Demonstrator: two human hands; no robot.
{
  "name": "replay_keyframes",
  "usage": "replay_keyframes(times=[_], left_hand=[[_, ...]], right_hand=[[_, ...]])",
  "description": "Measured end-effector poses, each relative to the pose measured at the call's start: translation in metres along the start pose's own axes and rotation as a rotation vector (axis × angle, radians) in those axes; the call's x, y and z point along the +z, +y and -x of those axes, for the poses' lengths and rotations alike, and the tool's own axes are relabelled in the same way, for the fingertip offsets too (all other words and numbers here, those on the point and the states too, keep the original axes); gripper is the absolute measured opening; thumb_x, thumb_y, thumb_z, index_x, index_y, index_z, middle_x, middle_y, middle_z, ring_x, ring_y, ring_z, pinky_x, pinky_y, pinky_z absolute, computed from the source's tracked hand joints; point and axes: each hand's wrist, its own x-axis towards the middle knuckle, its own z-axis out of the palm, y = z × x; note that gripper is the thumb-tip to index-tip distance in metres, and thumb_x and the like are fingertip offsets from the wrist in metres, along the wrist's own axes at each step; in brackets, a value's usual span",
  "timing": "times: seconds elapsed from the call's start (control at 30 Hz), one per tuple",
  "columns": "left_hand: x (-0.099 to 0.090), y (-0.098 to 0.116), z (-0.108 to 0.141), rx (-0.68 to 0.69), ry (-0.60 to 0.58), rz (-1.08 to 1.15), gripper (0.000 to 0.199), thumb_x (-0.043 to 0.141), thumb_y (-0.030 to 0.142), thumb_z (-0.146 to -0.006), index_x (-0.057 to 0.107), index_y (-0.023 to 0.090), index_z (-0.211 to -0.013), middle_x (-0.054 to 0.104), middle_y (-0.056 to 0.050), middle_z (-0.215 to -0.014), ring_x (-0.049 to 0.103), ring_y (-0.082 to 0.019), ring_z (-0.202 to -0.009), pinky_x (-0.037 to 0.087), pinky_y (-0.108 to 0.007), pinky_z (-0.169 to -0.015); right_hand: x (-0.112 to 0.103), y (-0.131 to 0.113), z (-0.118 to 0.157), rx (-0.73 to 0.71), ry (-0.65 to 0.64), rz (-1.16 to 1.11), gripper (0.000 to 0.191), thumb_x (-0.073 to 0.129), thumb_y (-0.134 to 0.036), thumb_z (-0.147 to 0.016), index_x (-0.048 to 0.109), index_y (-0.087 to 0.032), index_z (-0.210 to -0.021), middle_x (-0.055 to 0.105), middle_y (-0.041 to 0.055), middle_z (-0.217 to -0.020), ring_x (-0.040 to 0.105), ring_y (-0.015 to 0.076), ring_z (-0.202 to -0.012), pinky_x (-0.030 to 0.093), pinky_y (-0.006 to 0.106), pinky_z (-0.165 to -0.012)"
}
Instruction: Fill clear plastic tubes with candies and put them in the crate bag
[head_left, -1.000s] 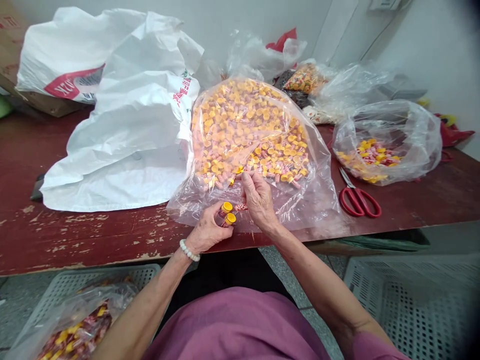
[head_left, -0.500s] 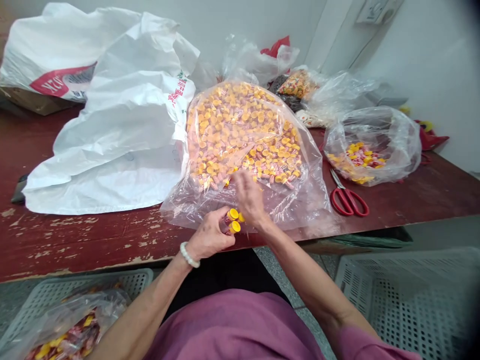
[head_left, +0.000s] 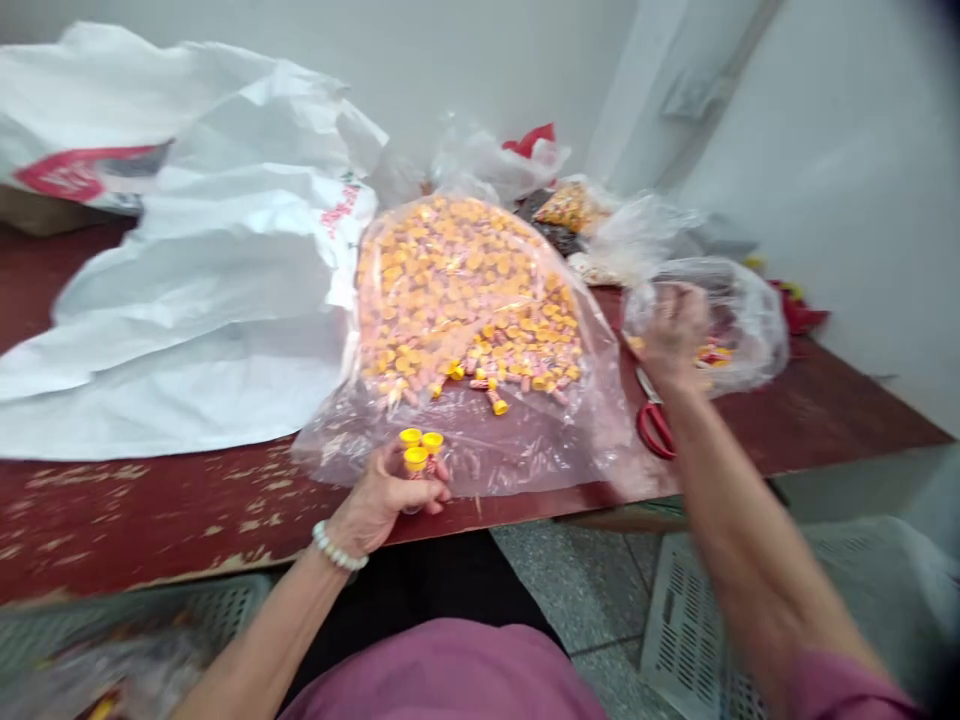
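My left hand (head_left: 381, 502) is closed around a cluster of small yellow-capped tubes (head_left: 416, 458), held upright just above the table's front edge. Three yellow tops show above the fingers. To the right, my right hand (head_left: 676, 325) is at the mouth of a smaller clear plastic bag (head_left: 757, 325) that has yellow and red pieces inside. Motion blur smears its fingers, so I cannot see whether they hold anything. A large clear bag (head_left: 465, 285) full of the same yellow-capped tubes lies between the hands, with a few loose tubes (head_left: 496, 401) at its open front.
Red-handled scissors (head_left: 655, 430) lie partly behind my right forearm. A white sack (head_left: 217, 300) spreads across the left of the worn red table (head_left: 142, 500). More filled bags (head_left: 574, 205) stand at the back. Plastic crates (head_left: 679, 625) are below the table on both sides.
My right hand has moved right, from the front of the large bag to the smaller bag. My left hand keeps its tubes, now more upright. Loose tubes now show at the large bag's front.
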Motion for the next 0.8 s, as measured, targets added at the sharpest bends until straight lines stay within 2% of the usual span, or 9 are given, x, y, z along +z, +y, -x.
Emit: replay_keyframes(times=[0.07,0.1,0.2,0.33,0.37,0.43,0.53,0.67,0.8], left_hand=[[0.001,0.000,0.000,-0.028,-0.052,0.116,0.032,0.075,0.013,-0.057,0.060,0.013,-0.085,0.061,-0.002,-0.078,0.065,-0.019,-0.069,0.052,-0.025,-0.054],[0.001,-0.001,-0.001,-0.039,-0.068,0.166,0.034,0.074,0.012,-0.057,0.060,0.014,-0.088,0.061,-0.002,-0.079,0.066,-0.020,-0.071,0.052,-0.025,-0.054],[0.002,-0.004,-0.003,-0.053,-0.073,0.250,0.036,0.073,0.011,-0.059,0.061,0.015,-0.093,0.061,-0.003,-0.082,0.066,-0.020,-0.071,0.052,-0.024,-0.052],[0.001,-0.006,-0.005,-0.045,-0.040,0.219,0.035,0.072,0.010,-0.059,0.062,0.014,-0.093,0.061,-0.003,-0.081,0.064,-0.016,-0.066,0.050,-0.022,-0.050],[0.001,-0.006,-0.006,-0.041,-0.026,0.200,0.035,0.072,0.010,-0.059,0.061,0.013,-0.092,0.061,-0.003,-0.081,0.064,-0.016,-0.065,0.050,-0.022,-0.050],[0.000,-0.005,-0.005,-0.033,-0.004,0.171,0.034,0.072,0.010,-0.059,0.061,0.013,-0.091,0.062,-0.002,-0.080,0.063,-0.015,-0.064,0.050,-0.022,-0.051],[0.000,-0.002,-0.001,-0.025,0.018,0.156,0.034,0.072,0.010,-0.058,0.060,0.014,-0.089,0.062,-0.002,-0.080,0.063,-0.014,-0.063,0.049,-0.023,-0.051],[0.000,0.001,0.004,0.005,0.021,0.141,0.036,0.073,0.011,-0.056,0.058,0.014,-0.089,0.062,-0.001,-0.078,0.062,-0.013,-0.061,0.049,-0.023,-0.050],[0.002,-0.002,0.005,0.030,0.039,0.073,0.036,0.071,0.010,-0.055,0.055,0.014,-0.087,0.061,-0.001,-0.076,0.060,-0.013,-0.059,0.048,-0.022,-0.046]], right_hand=[[-0.019,0.039,-0.028,0.071,0.091,0.045,0.030,0.046,-0.048,-0.088,0.056,-0.025,-0.105,0.046,0.0147,-0.122,0.030,0.0323,-0.129,0.021,0.053,-0.102],[-0.024,0.054,-0.036,0.064,0.100,0.127,0.028,0.053,-0.049,-0.084,0.056,-0.030,-0.105,0.048,0.0111,-0.124,0.034,0.0320,-0.128,0.025,0.052,-0.102],[-0.024,0.063,-0.027,0.038,0.102,0.227,0.028,0.047,-0.047,-0.087,0.061,-0.030,-0.104,0.058,0.0110,-0.113,0.049,0.0313,-0.116,0.035,0.050,-0.094],[0.024,0.000,0.049,-0.112,-0.153,0.061,0.028,0.045,-0.040,-0.090,0.063,-0.019,-0.096,0.065,0.0088,-0.089,0.060,0.0200,-0.080,0.045,0.036,-0.073],[0.041,-0.020,0.072,-0.165,-0.287,0.034,0.025,0.046,-0.037,-0.090,0.063,-0.019,-0.094,0.065,0.0073,-0.087,0.059,0.0182,-0.077,0.045,0.034,-0.071],[0.073,-0.050,0.110,-0.200,-0.481,0.083,0.022,0.048,-0.036,-0.089,0.061,-0.019,-0.096,0.063,0.0074,-0.088,0.057,0.0180,-0.074,0.044,0.031,-0.065],[0.101,-0.066,0.141,-0.229,-0.560,0.189,0.017,0.055,-0.030,-0.084,0.060,-0.017,-0.095,0.061,0.0120,-0.096,0.055,0.0237,-0.089,0.044,0.034,-0.072],[0.100,-0.067,0.141,-0.085,-0.518,0.026,0.016,0.051,-0.023,-0.084,0.058,-0.016,-0.096,0.061,0.0108,-0.093,0.055,0.0221,-0.086,0.044,0.035,-0.078],[0.071,-0.106,0.139,-0.063,-0.606,-0.305,0.020,0.045,-0.026,-0.090,0.057,-0.018,-0.104,0.059,0.0042,-0.087,0.054,0.0159,-0.077,0.045,0.031,-0.075]])
